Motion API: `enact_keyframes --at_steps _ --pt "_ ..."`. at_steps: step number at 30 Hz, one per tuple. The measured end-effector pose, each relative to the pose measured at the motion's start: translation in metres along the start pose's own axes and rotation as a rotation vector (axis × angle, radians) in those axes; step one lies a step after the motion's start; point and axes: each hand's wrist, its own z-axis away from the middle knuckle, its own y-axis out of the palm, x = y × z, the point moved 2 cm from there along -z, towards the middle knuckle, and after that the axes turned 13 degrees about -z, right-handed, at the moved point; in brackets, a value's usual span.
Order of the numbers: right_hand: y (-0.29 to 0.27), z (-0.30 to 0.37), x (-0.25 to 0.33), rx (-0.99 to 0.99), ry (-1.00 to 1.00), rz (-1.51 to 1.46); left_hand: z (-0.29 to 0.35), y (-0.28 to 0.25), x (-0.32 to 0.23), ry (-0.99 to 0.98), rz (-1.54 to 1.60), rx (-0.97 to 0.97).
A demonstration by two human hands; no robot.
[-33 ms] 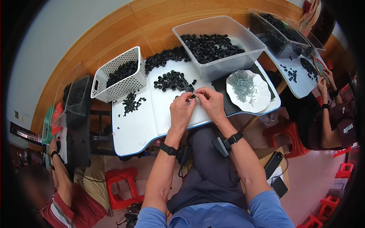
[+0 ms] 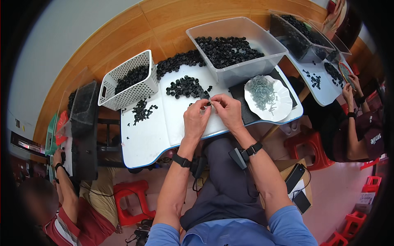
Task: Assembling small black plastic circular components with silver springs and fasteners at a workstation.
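Note:
Over the front middle of the white table [image 2: 143, 149], my left hand [image 2: 195, 119] and my right hand [image 2: 228, 111] meet at the fingertips. A small black part [image 2: 208, 104] is pinched in the left fingers. The right thumb and forefinger close at the same spot on a tiny pale piece, mostly hidden by the fingers. Just beyond my hands lies a pile of round black caps [image 2: 186, 87]. To the right, a white scalloped plate [image 2: 283, 108] carries a heap of small translucent grey-green pieces [image 2: 262, 92].
A white perforated basket [image 2: 129, 90] of black parts stands at left, with loose small black parts [image 2: 141, 111] before it. Behind is a clear bin [image 2: 246, 69] of black caps. Co-workers sit at both sides; red stools [image 2: 131, 201] stand on the floor.

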Motion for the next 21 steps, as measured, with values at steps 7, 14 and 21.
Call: enact_keyframes --at_steps 7,14,21 --pt "0.000 0.001 0.007 0.089 -0.120 0.050 -0.001 -0.001 0.007 0.042 0.030 -0.018" --pt "0.000 0.001 0.008 0.070 -0.089 0.088 0.000 -0.003 0.003 0.086 -0.040 -0.058" --pt "0.000 0.001 0.012 0.067 -0.116 0.106 0.000 -0.004 0.003 -0.011 0.031 -0.033"
